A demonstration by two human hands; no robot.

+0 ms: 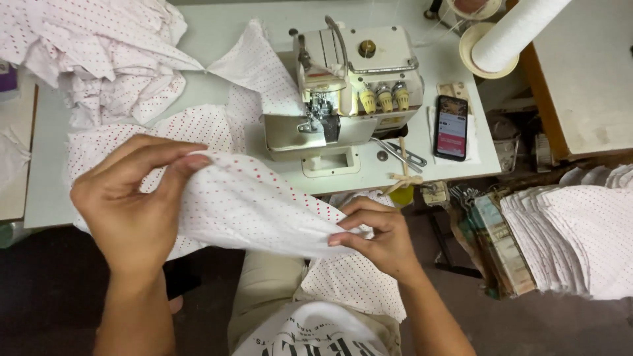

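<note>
The left hand point(132, 204) pinches the upper edge of a white cotton piece dotted with small red spots point(250, 211), thumb and fingers closed on the cloth. The right hand point(382, 240) grips the same piece at its lower point, fingertips pressed together on the fabric, so the piece is stretched between the two hands above the lap.

Just beyond the hands, a cream overlock sewing machine point(343, 92) stands on a pale work table point(217, 33); the held piece is not under its presser foot. Left of the machine, past the left hand, a crumpled heap of the same dotted fabric point(112, 59) lies on the table, which looks like pieces already run through, though no seams can be made out. To the right of the right hand, a neat stack of cut dotted pieces point(573, 237) sits beside the table, seemingly still waiting, so plenty appears left. Near the machine's right side lie metal scissors point(401, 155), a black smartphone point(452, 126) and a large white thread cone point(511, 33).
</note>
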